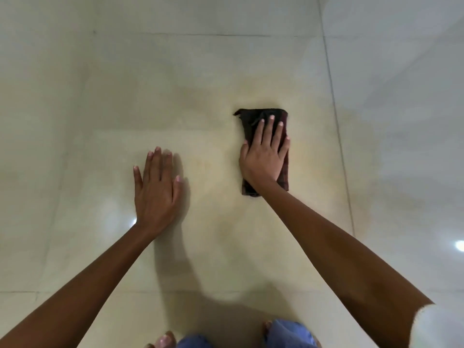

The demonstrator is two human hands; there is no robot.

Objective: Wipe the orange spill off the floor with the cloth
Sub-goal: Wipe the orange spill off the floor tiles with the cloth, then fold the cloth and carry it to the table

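A dark, folded checked cloth (253,119) lies on the pale tiled floor (200,84), right of centre. My right hand (263,154) presses flat on it with straight, spread fingers, covering its middle. My left hand (155,189) rests flat on the bare floor to the left, fingers straight, holding nothing. A faint yellowish-orange smear (200,162) tints the tile between and around the hands; its edges are blurred and hard to trace.
Grout lines cross the floor at the far side (226,35) and down the right (339,136). My bare toes (163,341) and blue trouser knees (288,332) sit at the bottom edge. Bright light reflections show on the glossy tiles.
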